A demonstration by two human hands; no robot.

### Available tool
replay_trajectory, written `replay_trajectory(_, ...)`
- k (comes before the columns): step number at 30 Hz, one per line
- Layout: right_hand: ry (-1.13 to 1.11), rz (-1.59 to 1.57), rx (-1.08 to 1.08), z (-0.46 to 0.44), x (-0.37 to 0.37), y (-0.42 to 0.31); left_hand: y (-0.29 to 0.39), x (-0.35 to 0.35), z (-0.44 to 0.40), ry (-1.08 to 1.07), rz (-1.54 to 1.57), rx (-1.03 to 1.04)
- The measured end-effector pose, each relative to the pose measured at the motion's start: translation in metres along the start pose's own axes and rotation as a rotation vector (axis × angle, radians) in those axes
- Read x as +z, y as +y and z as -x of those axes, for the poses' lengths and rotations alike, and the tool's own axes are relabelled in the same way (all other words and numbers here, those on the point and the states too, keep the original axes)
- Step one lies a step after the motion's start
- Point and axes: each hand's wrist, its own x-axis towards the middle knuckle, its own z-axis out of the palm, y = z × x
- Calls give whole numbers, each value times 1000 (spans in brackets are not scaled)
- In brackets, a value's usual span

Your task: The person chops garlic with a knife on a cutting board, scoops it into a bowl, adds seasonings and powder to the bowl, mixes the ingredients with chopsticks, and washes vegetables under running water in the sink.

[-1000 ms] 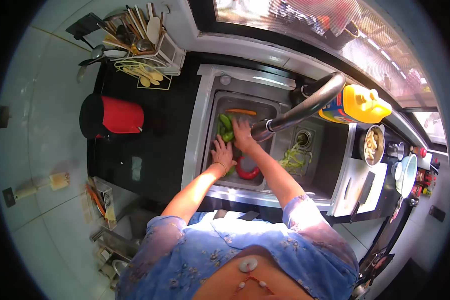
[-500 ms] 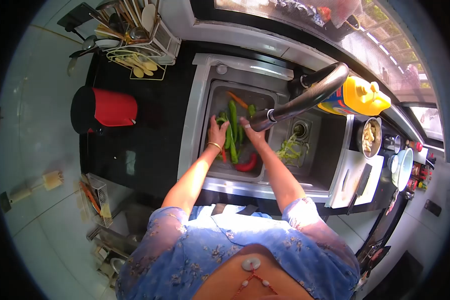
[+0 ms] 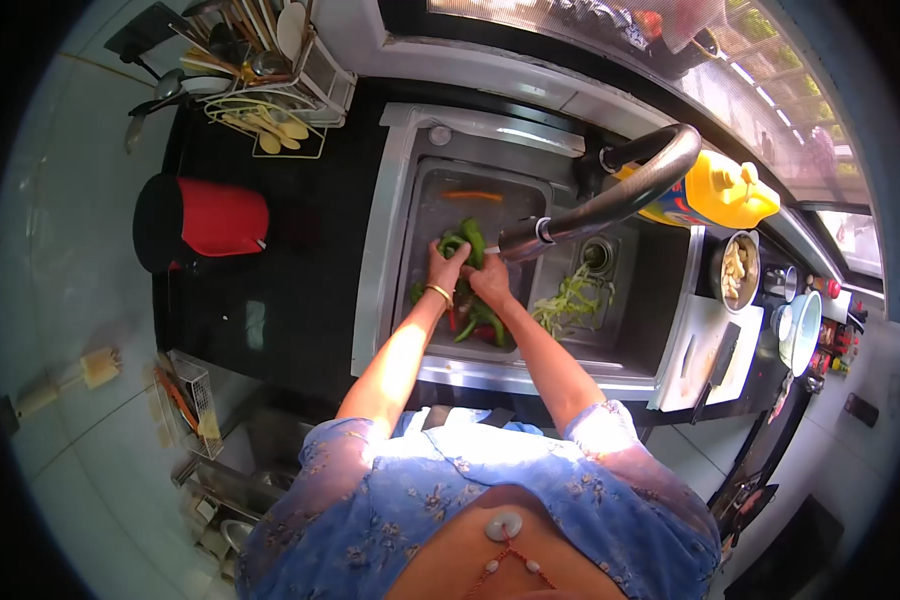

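Observation:
Both hands are over the left basin of the sink (image 3: pixel 545 362), in a grey tub of water. My left hand (image 3: pixel 444 266) curls around green peppers (image 3: pixel 473 240), which stick out beyond its fingers. Close beside it, my right hand (image 3: pixel 488 282) is closed against the same bunch; its fingertips are partly hidden. More green peppers (image 3: pixel 483 318) lie below the hands, with bits of red among them. A thin orange vegetable (image 3: pixel 472 195) floats at the tub's far end. The dark faucet (image 3: pixel 560 225) arches in from the right, its spout right by my right hand.
Pale green peelings (image 3: pixel 570 300) lie near the drain in the right basin. Further right are a yellow jug (image 3: pixel 725 190), a pot of pale pieces (image 3: pixel 738 272), and a knife (image 3: pixel 722 355) on a white board (image 3: pixel 685 380). A red container (image 3: pixel 220 217) and a utensil rack (image 3: pixel 325 85) stand left.
My hands have come closer together and gathered the green peppers between them. The orange vegetable has turned crosswise, and the red pepper is now mostly covered.

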Motion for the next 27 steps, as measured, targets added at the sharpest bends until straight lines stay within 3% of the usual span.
replay_trajectory(2, -114, -180, 55, -2, -10, 7, -32, -18, -28, -215, -87, 121)
replay_trajectory(4, -339, -543, 153, -16, -23, 15, -23, -27, -38, -179, -145, 29)
replay_trajectory(6, -319, -481, 188, -30, -39, 5, -1, -28, -37, -151, -511, 280)
replay_trajectory(7, -202, -281, 154, -37, -40, 10, 9, -28, -39, -194, -725, 269)
replay_trajectory(8, -84, -84, 118, -37, -43, 6, 7, -29, -32, -197, -727, 265)
replay_trajectory(10, -120, -75, 177, -22, -42, -6, -1, -31, -12, -63, -1096, 662)
replay_trajectory(11, -52, 180, 69, -7, -32, -12, 13, -30, 12, -201, -1175, 427)
replay_trajectory(12, 15, 432, -38, 8, -20, -16, 14, -28, 34, -200, -1381, 408)
replay_trajectory(13, -79, 432, 80, 21, -7, -11, 3, -35, 39, -229, -1346, 441)
replay_trajectory(15, -113, 339, 40, 16, -5, 5, -15, -47, 23, -255, -1313, 476)
replay_trajectory(17, -167, 228, -105, 2, -21, 25, -18, -57, -2, -447, -1225, 331)
replay_trajectory(18, -114, 263, -28, -5, -35, 10, -11, -54, -2, -448, -1226, 337)
replay_trajectory(20, -9, 153, 207, -18, -21, 26, -2, -44, 5, -188, -929, 353)
replay_trajectory(21, 11, 214, 176, -10, -19, 16, -5, -39, 10, -109, -943, 498)
replay_trajectory(22, 31, 273, 148, 6, -13, 6, -12, -33, 21, -109, -943, 503)
replay_trajectory(23, -59, 167, 277, 17, -7, 0, -14, -28, 40, -159, -1068, 454)
replay_trajectory(26, -235, 146, 314, 25, -1, 31, -18, -41, 60, -295, -1316, 396)
replay_trajectory(27, -133, 75, 184, 21, -8, 33, -17, -45, 49, -403, -1320, 303)
